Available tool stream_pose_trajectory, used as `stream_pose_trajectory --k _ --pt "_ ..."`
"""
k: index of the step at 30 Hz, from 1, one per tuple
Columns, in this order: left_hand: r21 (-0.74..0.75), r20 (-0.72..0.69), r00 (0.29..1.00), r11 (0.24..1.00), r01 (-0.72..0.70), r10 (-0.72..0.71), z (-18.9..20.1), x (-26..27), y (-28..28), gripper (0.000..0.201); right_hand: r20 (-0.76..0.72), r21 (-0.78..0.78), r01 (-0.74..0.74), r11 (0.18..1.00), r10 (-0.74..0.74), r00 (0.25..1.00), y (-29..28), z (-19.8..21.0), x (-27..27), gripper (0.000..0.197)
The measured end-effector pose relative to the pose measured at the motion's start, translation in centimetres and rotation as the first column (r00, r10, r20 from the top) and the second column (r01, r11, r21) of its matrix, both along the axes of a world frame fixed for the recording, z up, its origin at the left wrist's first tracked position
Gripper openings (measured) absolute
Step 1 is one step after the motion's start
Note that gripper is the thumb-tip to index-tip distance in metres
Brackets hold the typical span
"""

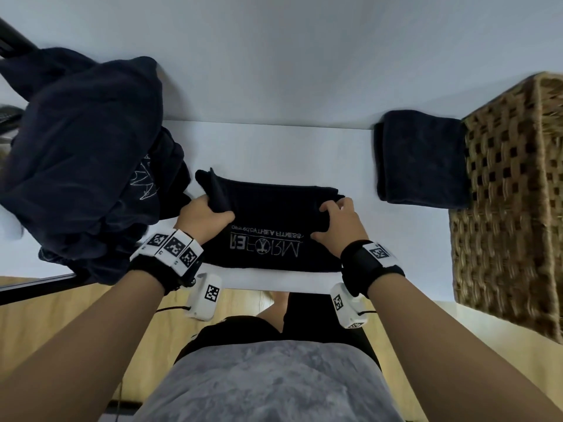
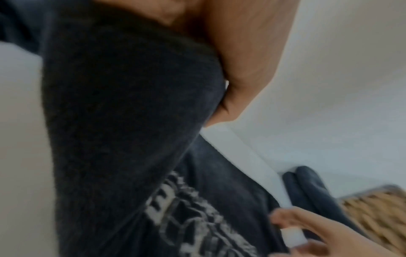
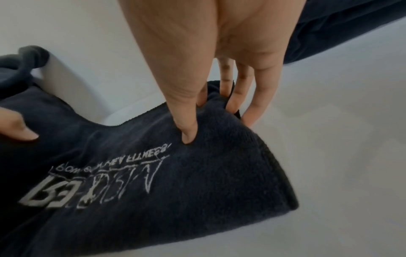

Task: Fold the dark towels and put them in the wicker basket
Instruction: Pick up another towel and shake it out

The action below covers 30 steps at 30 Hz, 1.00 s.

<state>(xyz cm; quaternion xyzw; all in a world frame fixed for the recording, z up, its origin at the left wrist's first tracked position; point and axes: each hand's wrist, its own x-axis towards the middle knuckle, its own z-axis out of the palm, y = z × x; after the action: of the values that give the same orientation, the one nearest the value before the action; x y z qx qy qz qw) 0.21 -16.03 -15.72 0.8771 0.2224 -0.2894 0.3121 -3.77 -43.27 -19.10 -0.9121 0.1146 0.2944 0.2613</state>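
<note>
Towel point(image 1: 268, 236) with white lettering lies at 6 o'clock on the table point(image 1: 274, 147), mid-fold. Left hand point(image 1: 204, 216) and right hand point(image 1: 338, 226) each pinch a far corner. Next, probably: finish the fold, then carry to wicker basket point(image 1: 511, 208) at 3 o'clock.

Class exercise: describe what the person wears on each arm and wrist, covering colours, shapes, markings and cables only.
Both forearms are bare, with no sleeves. The left hand has a black wrist strap carrying white blocks with black square-pattern markers. The right hand has a black wristband with one such marker. Under each wrist hangs a white boxy camera unit with a marker and a thin black cable.
</note>
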Motion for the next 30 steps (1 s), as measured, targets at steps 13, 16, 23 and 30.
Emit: stream_pose_trajectory --k 13,16,23,30 --pt "-0.317 -0.022 0.962 0.915 0.251 -0.272 1.5 -2.7 -7.1 0.053 -0.358 0.451 0.45 0.771 -0.305 0.883 5.9 3.9 2.8 0.052" --pt "-0.417 -0.067 0.985 0.902 0.115 -0.157 1.2 -2.8 -6.1 0.04 -0.331 0.421 0.417 0.805 -0.291 0.897 5.4 3.0 2.2 0.042" --pt "-0.267 -0.046 0.999 0.964 0.015 -0.028 -0.3 -2.1 -1.5 0.011 -0.346 0.413 0.468 0.781 -0.34 0.874 3.2 2.8 2.1 0.025" --pt "-0.139 -0.173 0.985 0.99 -0.03 0.006 -3.1 -2.5 -2.0 0.047 -0.285 0.272 0.424 0.864 -0.348 0.893 0.8 2.0 1.9 0.016"
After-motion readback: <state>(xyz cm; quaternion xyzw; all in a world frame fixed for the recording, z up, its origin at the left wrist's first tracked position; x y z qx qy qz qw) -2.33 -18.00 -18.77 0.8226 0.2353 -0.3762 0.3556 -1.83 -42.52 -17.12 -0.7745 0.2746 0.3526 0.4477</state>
